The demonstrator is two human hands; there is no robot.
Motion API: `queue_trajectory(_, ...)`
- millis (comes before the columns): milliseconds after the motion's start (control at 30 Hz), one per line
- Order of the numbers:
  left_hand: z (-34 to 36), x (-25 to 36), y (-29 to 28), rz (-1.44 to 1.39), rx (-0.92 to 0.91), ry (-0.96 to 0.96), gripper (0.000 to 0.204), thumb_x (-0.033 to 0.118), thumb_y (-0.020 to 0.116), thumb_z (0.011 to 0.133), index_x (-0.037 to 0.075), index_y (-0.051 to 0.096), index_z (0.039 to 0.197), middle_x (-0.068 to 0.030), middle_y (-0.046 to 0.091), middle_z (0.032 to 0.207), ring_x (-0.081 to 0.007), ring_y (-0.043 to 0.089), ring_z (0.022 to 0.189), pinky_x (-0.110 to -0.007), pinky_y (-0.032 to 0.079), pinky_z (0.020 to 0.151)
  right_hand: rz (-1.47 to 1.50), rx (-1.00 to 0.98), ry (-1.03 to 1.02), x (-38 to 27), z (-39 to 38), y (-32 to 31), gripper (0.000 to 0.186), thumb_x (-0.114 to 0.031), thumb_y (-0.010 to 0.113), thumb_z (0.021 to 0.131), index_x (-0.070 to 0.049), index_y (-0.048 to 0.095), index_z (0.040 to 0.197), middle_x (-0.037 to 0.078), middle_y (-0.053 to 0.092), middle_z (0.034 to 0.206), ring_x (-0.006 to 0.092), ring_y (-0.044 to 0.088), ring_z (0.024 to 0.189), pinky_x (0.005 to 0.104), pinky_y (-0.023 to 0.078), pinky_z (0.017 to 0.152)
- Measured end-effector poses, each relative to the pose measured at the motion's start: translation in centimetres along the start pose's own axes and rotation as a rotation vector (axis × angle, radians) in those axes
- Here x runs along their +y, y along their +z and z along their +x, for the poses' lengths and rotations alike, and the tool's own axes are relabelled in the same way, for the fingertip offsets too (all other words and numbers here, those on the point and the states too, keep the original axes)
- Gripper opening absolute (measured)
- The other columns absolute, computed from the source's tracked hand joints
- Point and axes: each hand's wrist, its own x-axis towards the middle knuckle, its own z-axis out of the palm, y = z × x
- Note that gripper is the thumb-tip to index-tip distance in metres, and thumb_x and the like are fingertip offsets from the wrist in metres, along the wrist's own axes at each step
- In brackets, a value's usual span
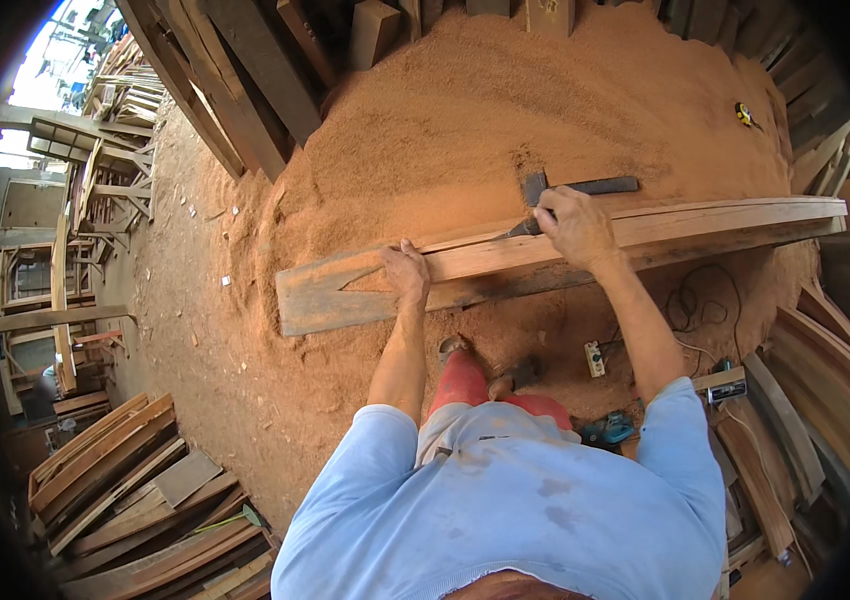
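Observation:
Across the sawdust in front of me lies a long wooden beam [535, 253], with freshly cut reddish wood and a weathered grey left end. My left hand [407, 272] rests on it, fingers spread along the far edge, holding nothing. On the right, my right hand [577, 228] is closed around a dark, narrow hand tool [521, 229]. The tool's pointed end faces left against the beam's upper edge; its exact kind is hard to make out. Just beyond that hand a dark hammer [600, 186] lies on the sawdust, its head to the left.
A yellow tape measure [743, 114] lies at the far right. By my feet are a power outlet box [595, 360], a black cord [690, 305] and a blue power tool [608, 429]. Stacked planks [135, 490] stand at lower left; more timber [775, 450] lies right and timbers [235, 85] lean at the back.

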Motion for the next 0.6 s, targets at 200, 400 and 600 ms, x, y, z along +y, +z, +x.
queue_trajectory(200,-0.5,0.0,0.4,0.441,0.240,0.535,0.045,0.041,0.052,0.106,0.000,0.057,0.124,-0.0273,0.067,0.111,-0.0415,0.061,0.112,-0.056,0.041,0.100,-0.009,0.041,0.028,-3.4,-0.1,1.0,0.016,-0.024,0.067,0.097,-0.008,0.069,0.094,0.013,0.068,0.094,0.0377,0.070,0.085,0.0496,0.056,0.074)
queue_trajectory(400,0.0,2.6,-1.4,0.526,-0.278,0.790,0.045,0.047,0.051,0.103,0.007,0.067,0.113,-0.0208,0.070,0.109,-0.0376,0.062,0.110,-0.055,0.039,0.098,-0.086,-0.024,0.014,-5.7,0.4,1.9,0.016,-0.022,0.066,0.097,-0.006,0.068,0.092,0.013,0.070,0.096,0.0363,0.072,0.084,0.0473,0.059,0.070)
queue_trajectory(600,-0.3,4.3,-2.1,0.544,-0.295,0.780,0.044,0.049,0.051,0.101,0.010,0.072,0.103,-0.0162,0.073,0.099,-0.0356,0.066,0.103,-0.051,0.040,0.096,-0.052,-0.126,-0.005,-7.8,4.7,2.1,0.017,-0.020,0.065,0.097,-0.005,0.069,0.089,0.015,0.071,0.096,0.0354,0.073,0.081,0.0460,0.058,0.068)
